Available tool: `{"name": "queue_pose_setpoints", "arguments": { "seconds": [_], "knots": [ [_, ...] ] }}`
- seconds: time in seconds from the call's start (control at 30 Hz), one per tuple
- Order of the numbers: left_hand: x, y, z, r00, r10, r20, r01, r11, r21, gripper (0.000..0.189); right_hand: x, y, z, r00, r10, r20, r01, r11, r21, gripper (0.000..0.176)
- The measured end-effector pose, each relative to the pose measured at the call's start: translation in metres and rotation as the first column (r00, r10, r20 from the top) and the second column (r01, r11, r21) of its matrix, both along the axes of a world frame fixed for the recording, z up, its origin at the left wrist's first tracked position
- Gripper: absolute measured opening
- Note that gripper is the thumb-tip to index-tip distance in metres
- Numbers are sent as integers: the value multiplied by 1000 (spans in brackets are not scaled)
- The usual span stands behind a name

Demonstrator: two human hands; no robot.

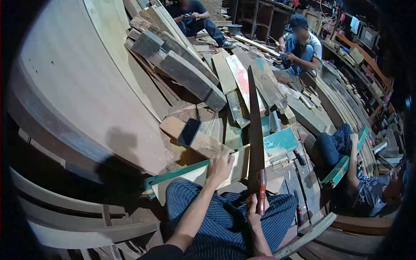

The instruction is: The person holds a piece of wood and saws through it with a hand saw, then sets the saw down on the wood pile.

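Observation:
My right hand (255, 207) is wrapped around the reddish-brown handle of a handsaw (256, 138), in front of my right knee. Its long dark blade points up and away from me, with the tip above the wood pile. My left hand (220, 167) grips a pale plank (240, 160) with a green-painted edge, which lies slantwise across in front of my lap. The fingers curl over its far edge, slightly blurred. Just beyond that hand, a black phone (189, 132) rests on a wooden block (212, 145).
Large curved wooden panels (82, 78) stand at left. Heavy timber offcuts (190, 78) and boards pile up ahead. A screwdriver (299, 214) lies right of my knee. One person (351, 160) at right holds a green piece; two people (299, 47) sit farther back.

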State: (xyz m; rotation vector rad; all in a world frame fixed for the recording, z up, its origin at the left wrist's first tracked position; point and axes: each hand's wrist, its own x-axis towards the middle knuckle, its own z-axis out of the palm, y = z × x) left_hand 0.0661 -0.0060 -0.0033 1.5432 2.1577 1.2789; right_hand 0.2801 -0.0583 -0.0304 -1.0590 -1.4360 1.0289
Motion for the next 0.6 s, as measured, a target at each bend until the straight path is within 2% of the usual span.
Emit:
{"name": "queue_pose_setpoints", "arguments": {
  "seconds": [0.07,0.1,0.23,0.43,0.5,0.6],
  "knots": [
    [0,-3,9,999,-40,-33,40,999,-3,25,-1,1,1,999,-2,-50,2,1000,-11,15],
    [1,-3,7,999,-32,-41,32,999,-4,26,1,2,0,999,-25,24,25,1000,-3,15],
    [-1,-2,5,997,-35,-64,32,999,-37,30,-1,1,0,998,4,-55,-3,1000,17,14],
    [0,-3,7,997,-34,-72,29,997,-66,30,4,3,-20,999,36,33,-38,997,63,11],
    [1,-3,10,998,-29,-64,23,995,-97,30,5,3,-21,999,42,-7,-42,998,44,11],
    [-1,-1,0,996,-30,-78,28,999,-31,31,3,3,-21,997,46,-58,-44,999,25,11]
  ]
}}
